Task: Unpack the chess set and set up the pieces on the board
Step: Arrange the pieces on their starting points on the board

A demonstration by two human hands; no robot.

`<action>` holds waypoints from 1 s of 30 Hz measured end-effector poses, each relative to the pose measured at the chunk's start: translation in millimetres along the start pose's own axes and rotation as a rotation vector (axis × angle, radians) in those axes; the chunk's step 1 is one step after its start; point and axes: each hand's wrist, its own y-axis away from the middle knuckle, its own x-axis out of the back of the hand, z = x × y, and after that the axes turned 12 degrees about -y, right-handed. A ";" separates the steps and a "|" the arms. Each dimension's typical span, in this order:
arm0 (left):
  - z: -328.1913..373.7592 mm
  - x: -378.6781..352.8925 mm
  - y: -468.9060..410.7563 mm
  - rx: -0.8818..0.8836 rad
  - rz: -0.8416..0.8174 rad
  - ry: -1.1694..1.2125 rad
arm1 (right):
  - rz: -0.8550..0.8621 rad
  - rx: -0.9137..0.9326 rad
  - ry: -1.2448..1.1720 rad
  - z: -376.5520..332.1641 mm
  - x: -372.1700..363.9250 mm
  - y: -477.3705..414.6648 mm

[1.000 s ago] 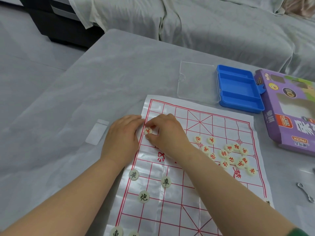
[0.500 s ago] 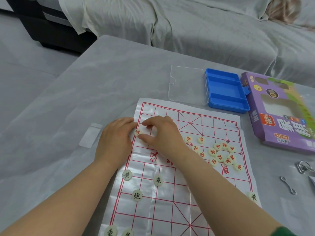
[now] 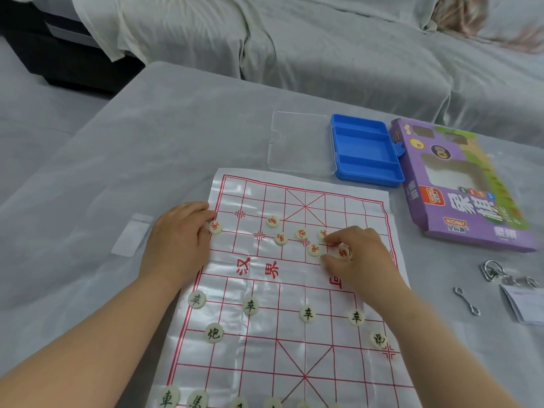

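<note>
The right hand (image 3: 360, 256) is pinching a red piece (image 3: 343, 252) among the loose red cluster (image 3: 301, 234) on the board's (image 3: 265, 348) far right half, fingers curled round it. The left hand (image 3: 176, 240) is resting relaxed on the board's left edge, probably steadying the sheet. Lifting carelessly is risking nudging neighbouring pieces, and the glossy sheet is likely slippery.

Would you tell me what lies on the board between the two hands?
In the head view, several loose red-lettered pieces lie on the board between the left hand and right hand; another piece sits beside the left hand.
</note>
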 end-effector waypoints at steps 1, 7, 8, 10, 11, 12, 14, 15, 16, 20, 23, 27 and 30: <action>0.3 0.5 -0.1 0.011 -0.010 0.004 | -0.007 0.020 0.019 1.1 -1.8 1.3; 1.8 0.9 -0.1 0.006 0.003 -0.008 | 0.010 0.069 0.093 -1.1 -12.0 -2.7; 2.0 1.0 0.0 0.006 0.008 -0.007 | 0.010 0.066 0.111 -2.2 -13.7 -4.3; 2.3 1.2 -0.2 0.007 0.008 -0.002 | 0.016 0.056 0.118 -4.0 -15.9 -7.9; 2.2 1.2 -0.4 0.008 0.007 0.000 | 0.018 0.055 0.112 -4.7 -16.3 -9.2; 2.1 1.2 -0.5 0.007 0.009 0.001 | 0.017 0.056 0.113 -5.1 -16.3 -9.8; 1.8 0.5 -0.4 0.005 0.013 0.001 | 0.018 0.063 0.120 -5.5 -14.7 -9.1; 1.5 0.1 -0.4 0.005 0.015 -0.001 | 0.025 0.066 0.111 -6.4 -13.7 -8.7; 1.3 -0.3 -0.2 0.003 0.019 -0.001 | 0.031 0.068 0.094 -8.6 -12.6 -8.4; -0.9 -2.7 -0.8 -0.029 0.065 0.006 | 0.020 0.149 0.084 -28.1 -15.4 -14.3; -2.0 -3.4 -0.9 -0.041 0.072 -0.006 | -0.006 0.235 0.118 -46.6 -25.4 -22.4; -2.5 -3.8 -0.7 -0.039 0.080 -0.008 | -0.041 0.278 0.127 -60.8 -37.0 -30.8; -2.2 -2.9 -1.8 -0.044 0.074 0.001 | -0.044 0.290 0.141 -63.6 -41.5 -33.9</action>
